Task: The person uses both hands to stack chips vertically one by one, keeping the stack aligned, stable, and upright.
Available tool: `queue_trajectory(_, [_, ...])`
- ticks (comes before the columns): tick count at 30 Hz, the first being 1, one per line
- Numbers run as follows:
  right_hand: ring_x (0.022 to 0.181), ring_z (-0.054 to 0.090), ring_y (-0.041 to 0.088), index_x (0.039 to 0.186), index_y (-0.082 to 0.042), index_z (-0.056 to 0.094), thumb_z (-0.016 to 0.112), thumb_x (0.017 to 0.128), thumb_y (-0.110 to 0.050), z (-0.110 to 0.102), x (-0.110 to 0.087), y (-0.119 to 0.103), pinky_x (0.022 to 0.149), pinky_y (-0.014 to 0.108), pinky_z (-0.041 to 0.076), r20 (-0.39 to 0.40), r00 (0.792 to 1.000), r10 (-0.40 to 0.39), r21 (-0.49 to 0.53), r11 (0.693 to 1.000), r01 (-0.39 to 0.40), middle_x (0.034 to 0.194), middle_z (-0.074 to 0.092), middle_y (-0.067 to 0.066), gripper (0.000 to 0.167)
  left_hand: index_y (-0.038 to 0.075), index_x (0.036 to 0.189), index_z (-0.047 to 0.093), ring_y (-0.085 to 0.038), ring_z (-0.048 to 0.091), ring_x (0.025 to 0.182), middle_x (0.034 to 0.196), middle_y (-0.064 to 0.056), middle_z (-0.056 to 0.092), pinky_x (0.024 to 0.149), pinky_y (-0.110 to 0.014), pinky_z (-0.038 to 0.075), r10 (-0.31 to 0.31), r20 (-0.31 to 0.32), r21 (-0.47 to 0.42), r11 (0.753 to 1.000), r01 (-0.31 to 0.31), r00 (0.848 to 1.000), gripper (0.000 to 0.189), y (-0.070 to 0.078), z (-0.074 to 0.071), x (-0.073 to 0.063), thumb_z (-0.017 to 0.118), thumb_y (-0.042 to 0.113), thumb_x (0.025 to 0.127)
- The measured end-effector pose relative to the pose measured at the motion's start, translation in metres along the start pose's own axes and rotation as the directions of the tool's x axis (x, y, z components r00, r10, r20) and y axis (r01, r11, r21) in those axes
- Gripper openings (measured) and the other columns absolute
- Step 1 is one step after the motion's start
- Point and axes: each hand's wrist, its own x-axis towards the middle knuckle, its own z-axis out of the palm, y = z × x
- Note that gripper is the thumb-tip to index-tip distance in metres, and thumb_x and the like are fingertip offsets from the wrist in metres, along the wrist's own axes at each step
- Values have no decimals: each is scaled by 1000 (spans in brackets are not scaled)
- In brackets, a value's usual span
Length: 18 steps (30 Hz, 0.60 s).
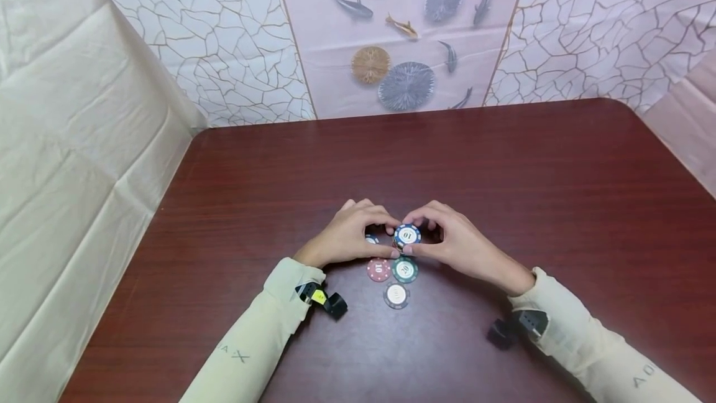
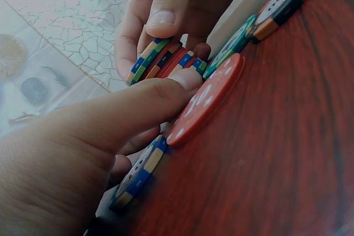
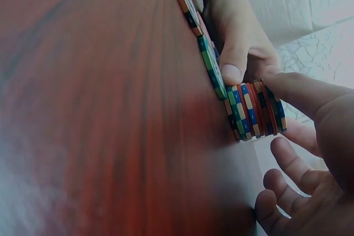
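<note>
A short stack of poker chips (image 1: 407, 236) stands on the table, a blue chip marked 10 on top. My right hand (image 1: 464, 244) pinches the upper part of it between thumb and fingers; in the right wrist view the stack (image 3: 255, 111) shows mixed green, blue, red and black edges. From the other side, my left hand (image 1: 349, 235) pinches the stack lower down, its thumb (image 2: 166, 95) close above a flat red chip (image 2: 207, 103). Partly hidden beneath the left hand lies a blue chip (image 1: 371, 239).
Near the stack lie single chips: the red one just in front, a green chip (image 1: 405, 270) beside it, and a black-edged chip (image 1: 396, 296) closer to me. They rest on a dark red wooden table (image 1: 279, 166). Patterned cloth (image 1: 224, 36) hangs behind the far edge.
</note>
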Motion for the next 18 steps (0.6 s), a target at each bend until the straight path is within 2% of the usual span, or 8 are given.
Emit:
queue_trajectory(10, [89, 54, 17, 121, -19, 73, 90, 86, -25, 3, 0, 1, 78, 33, 45, 4, 1000, 24, 1, 1000, -24, 100, 61, -3, 40, 29, 125, 78, -2, 50, 101, 104, 22, 67, 87, -33, 32, -2, -5, -3, 1000, 2, 1000, 45, -1, -1, 0, 87, 51, 85])
queue_trajectory(18, [93, 55, 18, 127, -19, 70, 91, 85, -26, 5, -2, 3, 81, 32, 45, 10, 998, 54, 46, 997, -54, 104, 62, -2, 47, 29, 125, 78, -3, 51, 102, 106, 21, 68, 87, -34, 32, 1, -7, -13, 1000, -1, 1000, 46, -1, 0, 0, 87, 49, 85])
